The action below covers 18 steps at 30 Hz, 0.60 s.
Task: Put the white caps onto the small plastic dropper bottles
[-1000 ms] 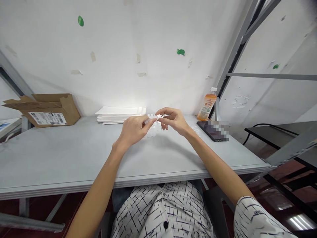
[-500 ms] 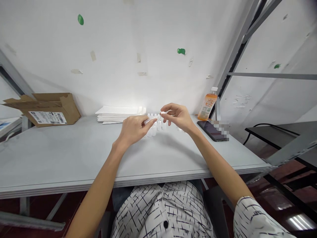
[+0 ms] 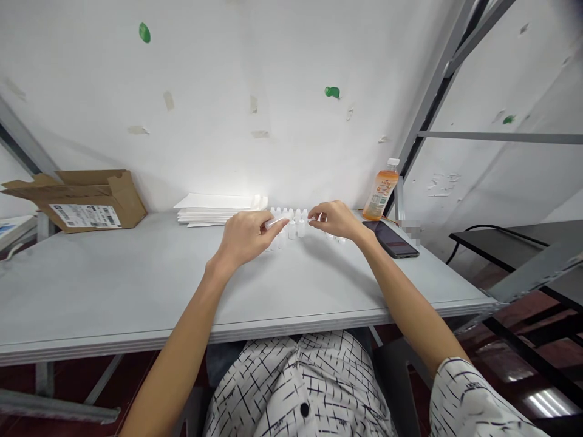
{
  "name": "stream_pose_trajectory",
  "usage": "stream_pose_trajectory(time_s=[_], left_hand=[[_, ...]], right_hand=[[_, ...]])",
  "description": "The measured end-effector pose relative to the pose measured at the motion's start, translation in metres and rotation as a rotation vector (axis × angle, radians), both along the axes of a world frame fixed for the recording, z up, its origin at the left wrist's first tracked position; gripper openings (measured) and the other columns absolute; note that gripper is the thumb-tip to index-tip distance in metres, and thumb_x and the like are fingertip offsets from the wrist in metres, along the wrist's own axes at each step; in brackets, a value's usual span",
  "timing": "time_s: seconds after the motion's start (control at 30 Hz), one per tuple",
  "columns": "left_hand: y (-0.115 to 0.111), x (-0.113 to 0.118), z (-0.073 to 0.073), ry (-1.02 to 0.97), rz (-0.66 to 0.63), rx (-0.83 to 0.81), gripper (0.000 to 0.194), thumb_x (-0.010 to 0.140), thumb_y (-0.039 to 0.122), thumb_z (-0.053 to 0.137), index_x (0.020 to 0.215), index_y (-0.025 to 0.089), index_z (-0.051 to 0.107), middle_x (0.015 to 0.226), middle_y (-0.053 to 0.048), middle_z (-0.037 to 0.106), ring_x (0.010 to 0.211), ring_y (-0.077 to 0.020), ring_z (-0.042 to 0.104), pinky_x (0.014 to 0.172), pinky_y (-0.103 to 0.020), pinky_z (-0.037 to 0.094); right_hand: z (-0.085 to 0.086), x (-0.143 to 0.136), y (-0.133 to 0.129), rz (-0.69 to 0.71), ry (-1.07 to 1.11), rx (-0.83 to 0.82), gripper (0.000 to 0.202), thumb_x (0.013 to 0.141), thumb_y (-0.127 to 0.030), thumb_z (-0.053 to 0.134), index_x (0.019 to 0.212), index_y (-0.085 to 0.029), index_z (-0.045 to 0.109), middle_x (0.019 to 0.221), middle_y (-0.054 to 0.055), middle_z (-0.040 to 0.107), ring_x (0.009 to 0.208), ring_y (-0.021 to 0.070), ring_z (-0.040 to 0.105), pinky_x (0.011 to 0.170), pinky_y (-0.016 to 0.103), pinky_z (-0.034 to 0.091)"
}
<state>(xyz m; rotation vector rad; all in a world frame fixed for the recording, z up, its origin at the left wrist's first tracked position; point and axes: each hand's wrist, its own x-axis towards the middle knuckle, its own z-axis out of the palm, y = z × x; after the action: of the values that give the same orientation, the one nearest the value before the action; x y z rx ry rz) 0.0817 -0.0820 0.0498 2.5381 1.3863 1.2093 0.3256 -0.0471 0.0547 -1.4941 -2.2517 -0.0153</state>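
Observation:
My left hand (image 3: 243, 237) is closed around a small translucent white plastic bottle (image 3: 275, 222), held tilted with its top end pointing right. My right hand (image 3: 337, 220) is lowered at the right side of a group of similar small white bottles (image 3: 292, 230). Its fingers are curled together with a bit of white at the tips, too small to make out. Several bottles stand upright in rows between and behind the hands, some hidden by the left hand. Under the right hand, a few small white pieces (image 3: 336, 238) lie on the table.
An open cardboard box (image 3: 91, 203) sits at the left, and a stack of white envelopes or sheets (image 3: 212, 211) lies against the wall. To the right are an orange drink bottle (image 3: 381, 193) and a phone (image 3: 392, 240). The grey table (image 3: 136, 291) has metal frame posts at both ends.
My right hand has moved away from the bottle in my left hand, slightly right and down toward the table. My left hand stays nearly still, holding the same bottle.

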Motion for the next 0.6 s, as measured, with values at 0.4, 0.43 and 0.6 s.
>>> stream_pose_trajectory(time_s=[0.4, 0.43, 0.6], left_hand=[[0.001, -0.001, -0.001, 0.012, -0.018, 0.018, 0.055, 0.092, 0.057, 0.052, 0.054, 0.019, 0.041, 0.049, 0.002, 0.043, 0.051, -0.0118, 0.037, 0.054, -0.028, 0.026], [0.001, -0.001, -0.001, 0.013, -0.019, 0.016, 0.055, 0.092, 0.057, 0.052, 0.054, 0.019, 0.041, 0.049, 0.002, 0.043, 0.051, -0.0118, 0.037, 0.054, -0.028, 0.026], [0.002, -0.001, -0.002, 0.015, -0.022, 0.018, 0.055, 0.092, 0.057, 0.052, 0.054, 0.019, 0.039, 0.049, 0.003, 0.043, 0.051, -0.0115, 0.036, 0.054, -0.028, 0.027]], right_hand=[[0.007, 0.022, 0.001, -0.167, -0.225, -0.337, 0.008, 0.075, -0.023, 0.075, 0.077, -0.016, 0.075, 0.077, 0.005, 0.075, 0.068, 0.0155, 0.066, 0.056, 0.023, 0.038], [0.006, 0.021, 0.001, -0.169, -0.249, -0.379, 0.009, 0.075, -0.023, 0.075, 0.078, -0.015, 0.074, 0.074, 0.005, 0.074, 0.065, 0.0152, 0.066, 0.055, 0.023, 0.038], [0.003, 0.017, 0.003, -0.183, -0.333, -0.490, 0.010, 0.074, -0.015, 0.071, 0.083, -0.013, 0.075, 0.075, 0.006, 0.075, 0.062, 0.0150, 0.067, 0.053, 0.021, 0.041]])
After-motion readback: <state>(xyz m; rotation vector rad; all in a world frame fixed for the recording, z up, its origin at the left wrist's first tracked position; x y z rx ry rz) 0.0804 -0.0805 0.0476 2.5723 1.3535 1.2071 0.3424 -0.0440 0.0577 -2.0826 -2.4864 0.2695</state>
